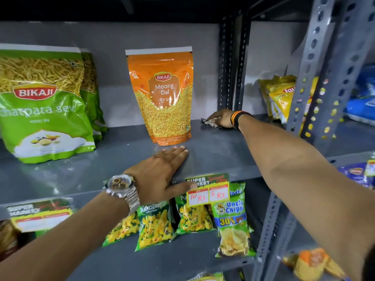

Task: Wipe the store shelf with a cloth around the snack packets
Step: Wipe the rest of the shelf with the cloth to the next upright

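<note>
A grey metal shelf (219, 145) holds an orange Moong Dal packet (164, 98) standing upright in the middle and green sev packets (42, 106) at the left. My right hand (222, 118) reaches to the shelf's back right corner and presses a small checked cloth (209, 123) flat on the surface, to the right of the orange packet. My left hand (164, 169), with a silver watch on the wrist, lies flat and open on the shelf's front edge, just in front of the orange packet, thumb over the edge.
Perforated grey uprights (316, 78) stand at the right. Yellow packets (282, 98) and blue ones (361, 102) sit on the neighbouring shelf. Below, small green snack packets (192, 218) and a chips packet (231, 224) hang behind yellow price tags (209, 194).
</note>
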